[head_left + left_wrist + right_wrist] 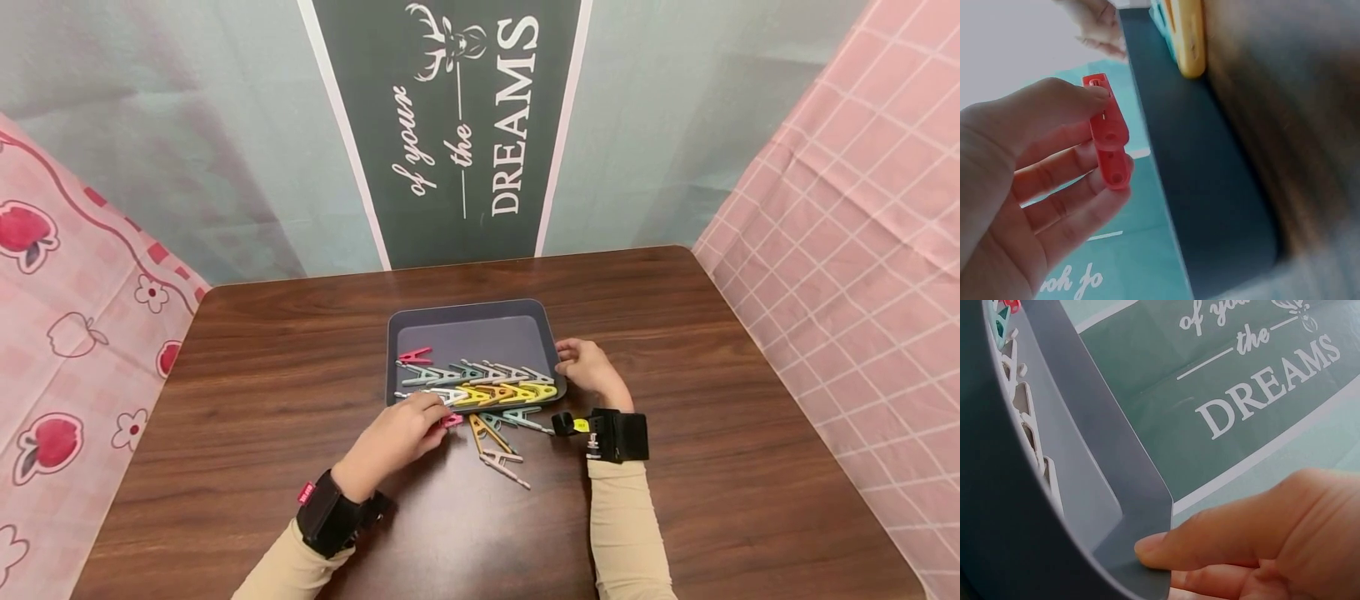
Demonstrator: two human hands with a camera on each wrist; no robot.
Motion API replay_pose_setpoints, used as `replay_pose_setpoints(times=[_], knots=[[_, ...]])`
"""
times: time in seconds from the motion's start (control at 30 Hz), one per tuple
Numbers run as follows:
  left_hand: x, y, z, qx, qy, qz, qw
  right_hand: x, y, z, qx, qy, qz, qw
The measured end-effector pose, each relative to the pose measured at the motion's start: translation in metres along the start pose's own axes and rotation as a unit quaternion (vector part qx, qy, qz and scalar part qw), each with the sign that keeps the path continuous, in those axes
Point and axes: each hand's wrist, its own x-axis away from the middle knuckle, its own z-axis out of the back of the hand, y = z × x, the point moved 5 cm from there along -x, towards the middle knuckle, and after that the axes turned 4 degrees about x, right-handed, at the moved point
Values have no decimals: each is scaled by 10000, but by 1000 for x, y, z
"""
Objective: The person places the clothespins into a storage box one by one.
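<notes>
My left hand (397, 435) pinches a red clothespin (1110, 134) between thumb and fingers, just off the front wall of the dark grey tray (480, 337). My right hand (588, 367) grips the tray's right side; in the right wrist view its thumb (1210, 544) lies over the rim onto the inner wall. Inside the tray, grey and teal clothespins (513, 375) form one row, with yellow and white clothespins (474, 393) in front of them. Another red clothespin (415, 357) lies at the tray's left.
Before the tray, several loose clothespins lie on the brown table (480, 542): a teal clothespin (525, 418), an orange clothespin (477, 433) and a pale pink clothespin (504, 468). Behind the table hangs a green lettered cloth (465, 233), with pink curtains at both sides.
</notes>
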Motion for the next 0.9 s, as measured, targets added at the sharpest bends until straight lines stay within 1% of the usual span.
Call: replay_pose_setpoints(times=[0.2,0.37,0.57,0.9], knots=[[-5,-14,9,-7,283,154,9995,1,1,-1,19,8,-19,10000],[-9,-24,14,39,404,250,9989,2,0,-1,50,89,-19,9999],[-16,-30,18,102,404,281,9987,3,0,-2,76,96,-28,9999],[-28,-42,27,-75,405,258,9988,4,0,-3,105,42,-20,9999]])
